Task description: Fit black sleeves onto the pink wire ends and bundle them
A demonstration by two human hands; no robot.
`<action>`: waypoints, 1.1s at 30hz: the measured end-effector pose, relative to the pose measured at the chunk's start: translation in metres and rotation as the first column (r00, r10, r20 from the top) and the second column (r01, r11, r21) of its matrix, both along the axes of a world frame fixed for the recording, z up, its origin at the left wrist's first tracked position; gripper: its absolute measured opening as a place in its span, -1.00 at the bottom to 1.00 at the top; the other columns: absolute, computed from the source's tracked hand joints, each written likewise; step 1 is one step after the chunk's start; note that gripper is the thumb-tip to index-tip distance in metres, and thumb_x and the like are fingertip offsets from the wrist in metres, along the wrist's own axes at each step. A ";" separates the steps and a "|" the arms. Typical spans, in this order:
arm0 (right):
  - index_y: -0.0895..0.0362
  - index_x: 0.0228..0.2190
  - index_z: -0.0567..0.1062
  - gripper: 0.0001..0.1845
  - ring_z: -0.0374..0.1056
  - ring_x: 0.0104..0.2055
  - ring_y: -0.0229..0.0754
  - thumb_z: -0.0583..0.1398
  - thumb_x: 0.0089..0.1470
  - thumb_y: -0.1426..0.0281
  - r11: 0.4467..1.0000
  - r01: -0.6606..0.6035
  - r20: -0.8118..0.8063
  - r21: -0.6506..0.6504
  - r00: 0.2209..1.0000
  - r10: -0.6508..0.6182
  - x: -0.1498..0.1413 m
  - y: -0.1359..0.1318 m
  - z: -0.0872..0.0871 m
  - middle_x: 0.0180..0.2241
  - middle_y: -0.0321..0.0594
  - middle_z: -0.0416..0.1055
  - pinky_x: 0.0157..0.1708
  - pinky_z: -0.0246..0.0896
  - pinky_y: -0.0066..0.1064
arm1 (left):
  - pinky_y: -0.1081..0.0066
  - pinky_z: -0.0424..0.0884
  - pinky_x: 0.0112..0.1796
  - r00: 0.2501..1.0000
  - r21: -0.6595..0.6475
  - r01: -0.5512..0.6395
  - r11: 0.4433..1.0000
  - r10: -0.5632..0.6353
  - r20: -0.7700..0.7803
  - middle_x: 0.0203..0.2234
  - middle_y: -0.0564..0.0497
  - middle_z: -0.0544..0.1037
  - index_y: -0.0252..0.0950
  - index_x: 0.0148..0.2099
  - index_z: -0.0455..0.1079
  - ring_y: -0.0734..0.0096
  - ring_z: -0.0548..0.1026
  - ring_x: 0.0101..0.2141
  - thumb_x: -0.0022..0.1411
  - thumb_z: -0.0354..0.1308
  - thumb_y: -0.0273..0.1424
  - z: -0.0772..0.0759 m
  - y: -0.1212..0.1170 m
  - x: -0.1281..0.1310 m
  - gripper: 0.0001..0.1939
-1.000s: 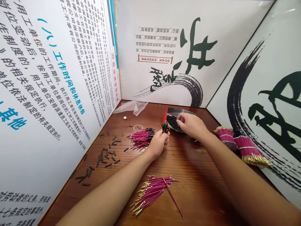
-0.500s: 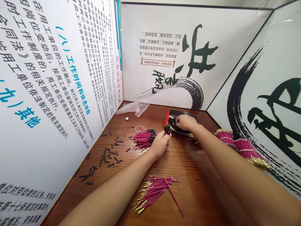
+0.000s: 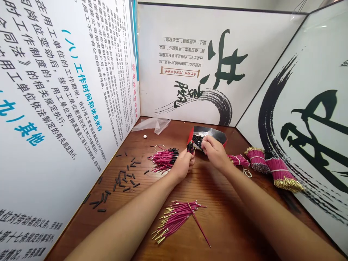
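Observation:
My left hand (image 3: 183, 164) is closed around a small bunch of pink wires (image 3: 190, 147) whose black-capped ends stick up out of the fist. My right hand (image 3: 213, 149) is pinched just to the right of that bunch, fingertips close to the wire ends; what it pinches is too small to make out. Behind both hands lies a red-and-black box (image 3: 217, 132) filled with small black tubes. A pile of pink wires with black ends (image 3: 164, 159) lies left of my left hand.
Loose pink wires with gold tips (image 3: 176, 218) lie near the front of the wooden table (image 3: 231, 224). Black tubes (image 3: 123, 180) are scattered at the left. Banded wire bundles (image 3: 269, 167) lie at the right. A plastic bag (image 3: 152, 124) sits at the back. Printed panels wall the table in.
My right hand has come out of the box of black tubes and moved toward the bunch in my left hand. A further banded bundle now shows behind my right wrist.

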State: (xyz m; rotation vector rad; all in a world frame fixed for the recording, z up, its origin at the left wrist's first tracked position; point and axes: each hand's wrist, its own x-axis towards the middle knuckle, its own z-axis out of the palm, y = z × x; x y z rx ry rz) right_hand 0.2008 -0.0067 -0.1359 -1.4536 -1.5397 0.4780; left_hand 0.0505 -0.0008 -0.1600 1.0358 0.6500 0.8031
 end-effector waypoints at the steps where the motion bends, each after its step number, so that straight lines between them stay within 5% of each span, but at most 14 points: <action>1: 0.07 -0.55 0.22 -0.73 0.09 -0.53 -0.27 0.02 0.16 0.29 0.999 -0.044 -0.133 0.016 0.990 0.046 -0.007 -0.007 -0.008 -0.59 -0.37 0.16 -0.47 0.01 -0.41 | 0.58 -0.21 -0.69 1.000 0.004 -0.006 1.000 0.006 -0.003 -0.71 0.28 0.03 -0.19 -0.36 0.02 0.65 -0.15 -0.72 -0.01 -0.08 -0.41 0.000 0.000 0.000 -0.88; 4: 0.06 -0.60 0.13 -0.66 0.00 -0.58 -0.30 0.02 0.16 0.23 0.995 -0.093 -0.465 0.024 0.880 0.093 -0.021 -0.021 -0.029 -0.59 -0.39 0.05 -0.56 -0.09 -0.42 | 0.57 -0.22 -0.71 1.000 0.027 -0.015 1.000 0.015 0.002 -0.71 0.27 0.04 -0.18 -0.37 -0.02 0.64 -0.14 -0.73 0.01 -0.12 -0.42 0.000 0.001 0.001 -0.90; 7: 0.06 -0.61 0.12 -0.65 -0.02 -0.59 -0.31 0.06 0.13 0.24 0.994 -0.107 -0.600 0.024 0.794 0.100 -0.024 -0.022 -0.042 -0.59 -0.40 0.01 -0.59 -0.12 -0.43 | 0.57 -0.21 -0.71 1.000 0.049 -0.003 0.999 0.003 -0.001 -0.71 0.26 0.06 -0.18 -0.39 -0.03 0.63 -0.13 -0.74 0.06 -0.15 -0.45 -0.001 0.001 0.003 -0.92; 16: 0.08 -0.61 0.18 -0.70 0.01 -0.59 -0.33 0.13 0.07 0.30 0.978 -0.205 -0.659 0.042 0.730 0.181 -0.017 -0.017 -0.046 -0.60 -0.40 0.06 -0.57 -0.11 -0.43 | 0.60 -0.12 -0.64 0.998 0.036 -0.055 0.998 0.056 -0.042 -0.70 0.28 0.09 -0.22 -0.33 0.09 0.69 -0.07 -0.70 0.04 -0.04 -0.52 0.001 -0.002 0.005 -0.87; 33: 0.08 -0.62 0.13 -0.66 0.00 -0.60 -0.35 0.14 0.06 0.29 0.985 -0.166 -0.711 0.046 0.687 0.149 -0.018 -0.018 -0.045 -0.61 -0.41 0.03 -0.59 -0.11 -0.45 | 0.55 -0.09 -0.63 0.999 0.110 -0.028 0.994 0.033 -0.038 -0.70 0.26 0.11 -0.24 -0.38 0.12 0.68 -0.04 -0.70 -0.05 -0.02 -0.51 -0.004 -0.002 0.005 -0.87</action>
